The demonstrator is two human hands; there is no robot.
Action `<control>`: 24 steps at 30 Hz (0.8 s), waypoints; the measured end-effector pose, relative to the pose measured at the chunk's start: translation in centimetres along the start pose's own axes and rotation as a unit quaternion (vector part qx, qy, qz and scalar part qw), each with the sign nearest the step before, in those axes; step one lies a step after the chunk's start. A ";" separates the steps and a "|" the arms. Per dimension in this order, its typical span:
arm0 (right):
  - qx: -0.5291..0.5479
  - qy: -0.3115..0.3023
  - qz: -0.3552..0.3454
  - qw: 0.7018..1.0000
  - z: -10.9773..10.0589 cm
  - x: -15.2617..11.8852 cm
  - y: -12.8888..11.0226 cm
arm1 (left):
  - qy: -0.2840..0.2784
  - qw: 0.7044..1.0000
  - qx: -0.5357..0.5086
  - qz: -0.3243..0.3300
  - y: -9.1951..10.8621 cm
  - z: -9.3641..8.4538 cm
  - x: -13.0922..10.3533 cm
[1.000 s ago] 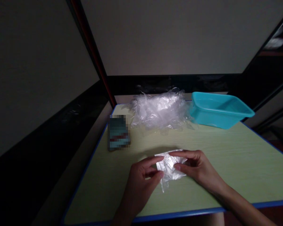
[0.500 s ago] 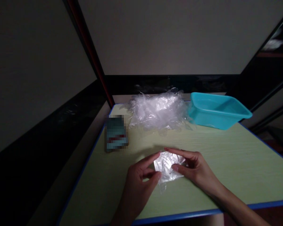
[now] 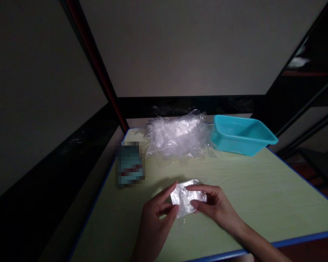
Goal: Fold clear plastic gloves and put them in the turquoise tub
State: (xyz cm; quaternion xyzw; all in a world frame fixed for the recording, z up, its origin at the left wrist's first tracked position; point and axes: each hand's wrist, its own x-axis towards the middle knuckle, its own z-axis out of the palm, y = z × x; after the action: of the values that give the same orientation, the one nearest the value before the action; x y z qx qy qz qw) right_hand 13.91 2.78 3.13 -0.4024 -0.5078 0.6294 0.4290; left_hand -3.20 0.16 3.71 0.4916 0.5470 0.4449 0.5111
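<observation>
A small folded piece of clear plastic [image 3: 183,202] is between my two hands, just above the near part of the table. My left hand [image 3: 160,214] grips its left edge between thumb and fingertips. On the other side, my right hand [image 3: 214,200] pinches the plastic, its thumb and index finger lying on the upper face. A thin wisp of film hangs below the packet. Toward the back, a loose heap of crumpled clear plastic [image 3: 179,136] lies on the table.
A turquoise basin [image 3: 237,145] stands at the back right, touching the heap. A pixelated greenish item [image 3: 130,163] lies near the left edge. The pale table [image 3: 262,196] has a blue rim, with a wall behind it.
My right fingers have shifted down and inward over the plastic, whose far edge now shows more. The view has tilted, moving the basin and heap lower and leftward in the picture.
</observation>
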 end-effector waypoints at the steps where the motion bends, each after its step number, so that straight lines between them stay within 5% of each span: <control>1: -0.001 0.003 0.002 1.000 0.0 0.1 0.0 | 0.000 1.000 0.003 0.000 -0.2 0.0 0.1; 24: -0.087 0.103 -0.065 0.989 -0.3 0.0 0.0 | -0.001 1.000 0.029 -0.008 0.4 0.4 0.5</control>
State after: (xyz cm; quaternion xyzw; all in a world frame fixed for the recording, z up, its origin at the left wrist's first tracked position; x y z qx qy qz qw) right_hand 14.20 2.91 3.12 -0.4672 -0.5389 0.5088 0.4822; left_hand -2.78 0.72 4.00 0.5022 0.5633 0.4243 0.5004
